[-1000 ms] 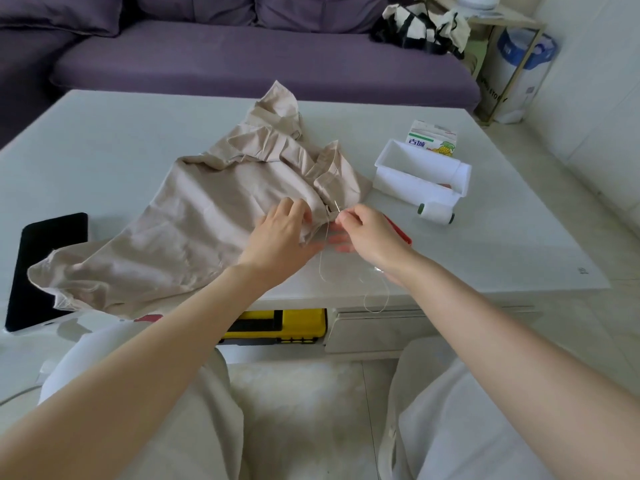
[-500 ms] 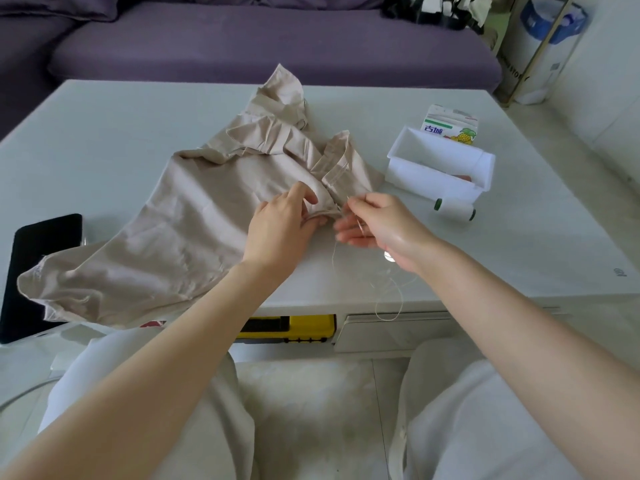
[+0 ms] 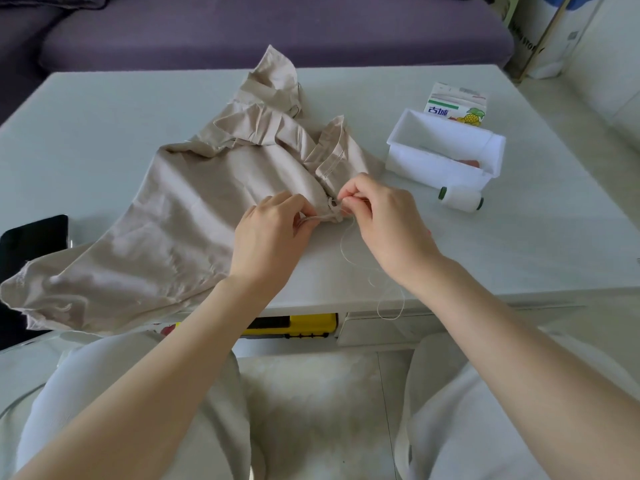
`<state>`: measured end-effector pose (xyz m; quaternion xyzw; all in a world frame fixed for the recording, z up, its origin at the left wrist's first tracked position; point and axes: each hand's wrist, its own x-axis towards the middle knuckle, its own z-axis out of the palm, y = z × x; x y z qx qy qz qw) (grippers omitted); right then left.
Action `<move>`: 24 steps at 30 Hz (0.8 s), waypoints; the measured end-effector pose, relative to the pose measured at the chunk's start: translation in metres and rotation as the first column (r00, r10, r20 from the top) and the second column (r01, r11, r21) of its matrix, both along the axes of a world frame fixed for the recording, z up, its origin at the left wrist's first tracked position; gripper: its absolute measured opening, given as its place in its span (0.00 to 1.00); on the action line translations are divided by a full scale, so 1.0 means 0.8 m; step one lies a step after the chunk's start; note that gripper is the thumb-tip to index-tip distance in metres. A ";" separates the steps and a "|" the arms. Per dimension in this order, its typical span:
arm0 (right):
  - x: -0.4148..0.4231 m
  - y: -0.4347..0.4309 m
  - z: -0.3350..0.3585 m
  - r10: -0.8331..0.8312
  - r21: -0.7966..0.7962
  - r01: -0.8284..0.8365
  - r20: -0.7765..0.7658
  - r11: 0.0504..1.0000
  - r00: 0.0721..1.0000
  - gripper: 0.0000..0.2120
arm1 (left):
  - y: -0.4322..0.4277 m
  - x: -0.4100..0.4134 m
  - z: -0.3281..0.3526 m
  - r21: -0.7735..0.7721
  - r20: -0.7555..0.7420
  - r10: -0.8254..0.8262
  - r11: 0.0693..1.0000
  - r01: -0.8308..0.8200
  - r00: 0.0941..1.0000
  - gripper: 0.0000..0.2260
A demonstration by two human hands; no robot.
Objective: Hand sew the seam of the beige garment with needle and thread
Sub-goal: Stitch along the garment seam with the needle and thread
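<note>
The beige garment (image 3: 180, 216) lies crumpled across the white table (image 3: 104, 109), its left end hanging over the near edge. My left hand (image 3: 273, 233) pinches a fold of its seam edge. Right beside it, my right hand (image 3: 384, 223) pinches at the same spot with thumb and forefinger; the needle itself is too small to make out. A pale thread (image 3: 349, 251) trails from there down over the table edge in a loop.
A white spool of thread (image 3: 460, 199) lies right of my hands, in front of a white plastic box (image 3: 446, 154) and a small carton (image 3: 457, 105). A black phone (image 3: 31, 237) sits at the left. A purple sofa (image 3: 277, 29) stands behind the table.
My right hand has moved in against the seam fold and the needle tip is hidden now. My left hand has tightened its pinch on the fabric. The view has tilted downward.
</note>
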<state>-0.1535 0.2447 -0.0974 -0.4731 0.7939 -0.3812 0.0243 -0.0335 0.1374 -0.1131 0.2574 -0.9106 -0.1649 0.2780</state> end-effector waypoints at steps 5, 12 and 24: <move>-0.006 -0.003 -0.008 0.036 0.032 -0.033 -0.118 0.999 0.992 0.05 | 0.001 0.001 0.003 -0.014 0.013 -0.009 1.000 0.009 1.000 0.02; -0.008 -0.007 -0.013 0.041 0.045 -0.033 -0.177 0.998 0.983 0.08 | 0.001 0.001 0.008 -0.022 0.016 -0.009 1.000 0.009 1.000 0.02; -0.011 -0.011 -0.010 0.101 0.090 -0.083 -0.225 0.992 0.969 0.15 | -0.006 0.001 0.011 0.010 0.071 -0.041 0.999 0.041 0.997 0.03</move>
